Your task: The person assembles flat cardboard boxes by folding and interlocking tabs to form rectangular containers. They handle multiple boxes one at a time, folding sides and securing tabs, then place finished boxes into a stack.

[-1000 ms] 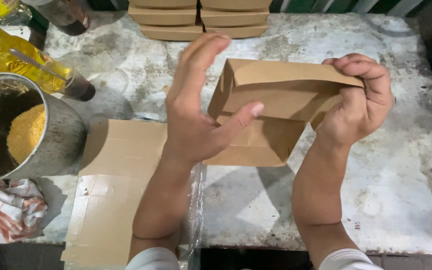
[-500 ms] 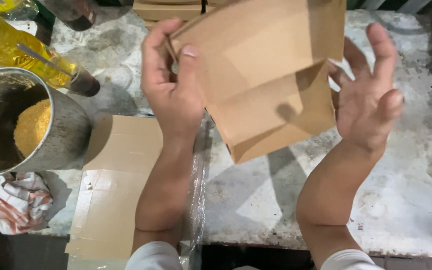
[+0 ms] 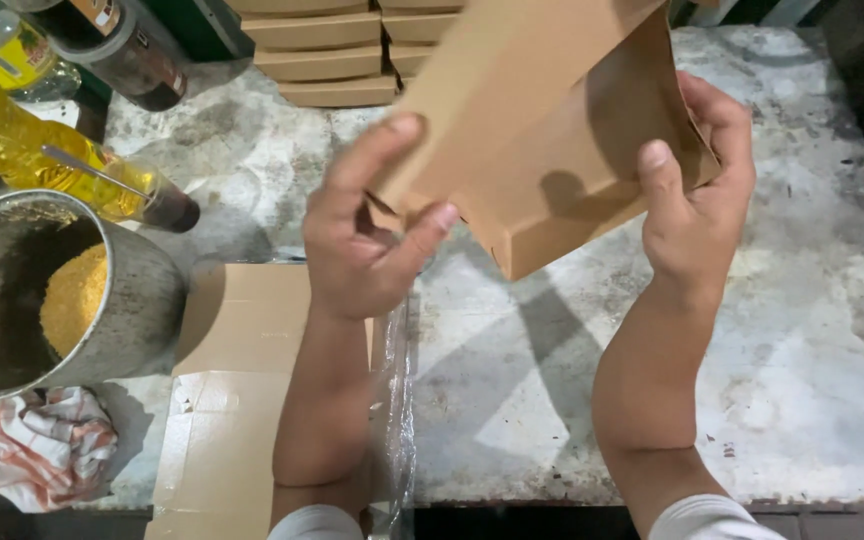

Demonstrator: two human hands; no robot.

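Cardboard box [image 3: 552, 130] raised higher, both hands gripping

A brown paperboard box [image 3: 562, 130], half folded, is held tilted above the table [image 3: 802, 330] between the left hand [image 3: 367, 250] and the right hand [image 3: 697, 200]. At the table's far edge stand two stacks of flat brown boxes [image 3: 337, 50], side by side. A flattened brown cardboard sheet [image 3: 237, 400] lies at the near left. A dark bottle [image 3: 122, 45] at top left carries a pale label with what seems a red patch; beside it a clear bottle [image 3: 7, 55] bears a yellow label.
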